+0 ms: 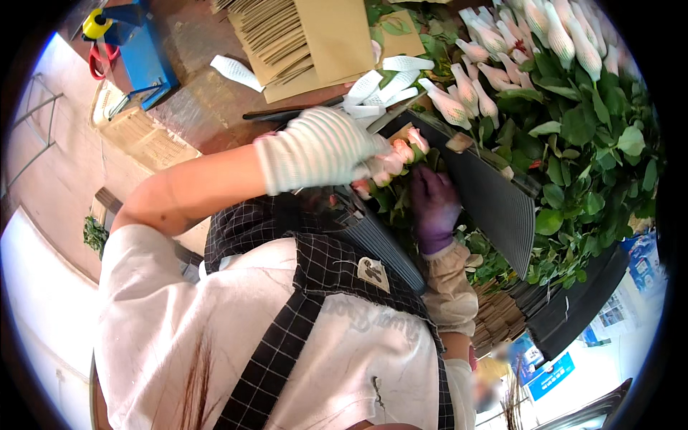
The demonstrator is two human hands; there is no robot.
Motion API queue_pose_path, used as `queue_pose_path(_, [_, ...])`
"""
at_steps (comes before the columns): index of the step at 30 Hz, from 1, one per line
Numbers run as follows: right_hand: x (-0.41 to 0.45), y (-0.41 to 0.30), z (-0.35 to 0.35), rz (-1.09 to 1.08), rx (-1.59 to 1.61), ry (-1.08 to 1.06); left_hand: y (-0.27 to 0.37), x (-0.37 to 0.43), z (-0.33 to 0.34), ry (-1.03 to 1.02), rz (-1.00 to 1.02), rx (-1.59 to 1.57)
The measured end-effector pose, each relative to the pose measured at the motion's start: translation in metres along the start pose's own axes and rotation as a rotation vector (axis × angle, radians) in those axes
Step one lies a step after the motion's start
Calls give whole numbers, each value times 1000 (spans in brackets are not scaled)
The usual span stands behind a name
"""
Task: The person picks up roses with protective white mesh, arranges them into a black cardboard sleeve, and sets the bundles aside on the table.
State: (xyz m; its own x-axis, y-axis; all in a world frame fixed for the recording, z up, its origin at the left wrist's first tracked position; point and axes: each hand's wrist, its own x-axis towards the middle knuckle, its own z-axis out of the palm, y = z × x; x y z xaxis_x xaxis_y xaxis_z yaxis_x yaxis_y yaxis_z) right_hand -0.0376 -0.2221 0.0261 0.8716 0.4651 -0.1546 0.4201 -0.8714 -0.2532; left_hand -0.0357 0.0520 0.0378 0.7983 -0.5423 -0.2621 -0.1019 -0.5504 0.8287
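Note:
My left hand (336, 145), in a white-and-green striped knit glove, is over a row of pink roses (402, 150). Its fingers are motion-blurred beside the blooms, so their grip is unclear. My right hand (434, 201) wears a purple-stained glove and curls against the leaves just below the rose heads. Whatever lies inside those fingers is hidden. The roses sit between two ribbed dark panels, one (497, 204) to the right of my right hand and the other (384, 252) near my apron. White foam net sleeves (395, 83) lie loose beyond my left hand.
A stack of brown cardboard sheets (333, 40) rests on the worn table (199, 70). Many net-sleeved roses (564, 43) with dense foliage (580, 150) crowd the right side. At far left are a blue tape dispenser (142, 59), red-handled scissors (102, 59) and a beige plastic basket (145, 134).

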Motion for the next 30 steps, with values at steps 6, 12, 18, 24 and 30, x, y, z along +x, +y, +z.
queue_pose_path(6, [5,-26,-19,-450,-106,13,-37,-79,-16,418,-111,-56])
queue_pose_path(12, [4,-18,0,-519,-130,-44,-41,-100,-1,395,-163,-230])
queue_pose_path(18, [-1,-18,-7,-473,-156,15,-38,-96,-2,357,-163,-247])
queue_pose_path(24, [1,-18,-2,-419,-100,-2,-31,-84,-6,355,-97,-247])
queue_pose_path(30, [-8,-12,-20,-390,50,56,-10,-67,-28,314,-87,-101])
